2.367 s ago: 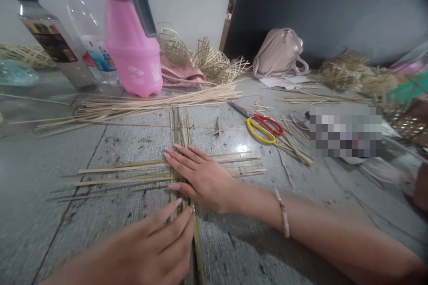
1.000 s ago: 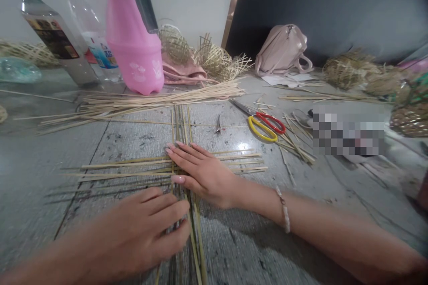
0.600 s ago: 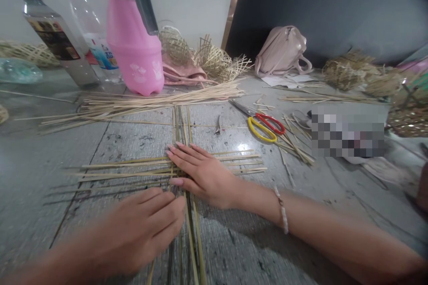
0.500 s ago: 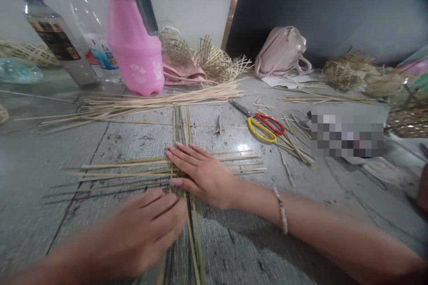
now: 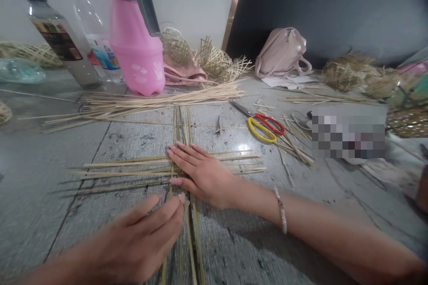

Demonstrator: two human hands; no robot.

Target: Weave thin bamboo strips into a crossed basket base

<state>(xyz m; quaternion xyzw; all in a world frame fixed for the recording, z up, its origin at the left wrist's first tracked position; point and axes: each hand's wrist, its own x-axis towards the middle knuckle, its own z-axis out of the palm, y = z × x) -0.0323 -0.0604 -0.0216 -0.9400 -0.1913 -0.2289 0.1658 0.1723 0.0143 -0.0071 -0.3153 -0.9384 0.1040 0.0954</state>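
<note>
Long thin bamboo strips [image 5: 127, 171] lie crosswise on the grey table, one group running left to right and another running away from me. My right hand [image 5: 203, 171] rests flat over their crossing, fingers stretched out, hiding part of the weave. A white beaded bracelet circles that wrist. Just nearer to me, my left hand [image 5: 147, 236] hovers by the lengthwise strips [image 5: 190, 240], its thumb apart from the curled fingers and no strip visible between them. The left hand covers some of those strips and is slightly blurred.
Scissors with red and yellow handles [image 5: 265, 127] lie to the right, near loose strip offcuts [image 5: 297, 149]. A strip bundle [image 5: 160, 101] crosses behind, below a pink spray bottle [image 5: 137, 49] and plastic bottles [image 5: 60, 40]. Woven pieces [image 5: 217, 60] and a pink bag [image 5: 282, 53] stand farther back.
My left hand has loosened from a closed shape, its thumb and fingers parting. The nearest crosswise strips have shifted slightly. My right hand stays pressed on the crossing.
</note>
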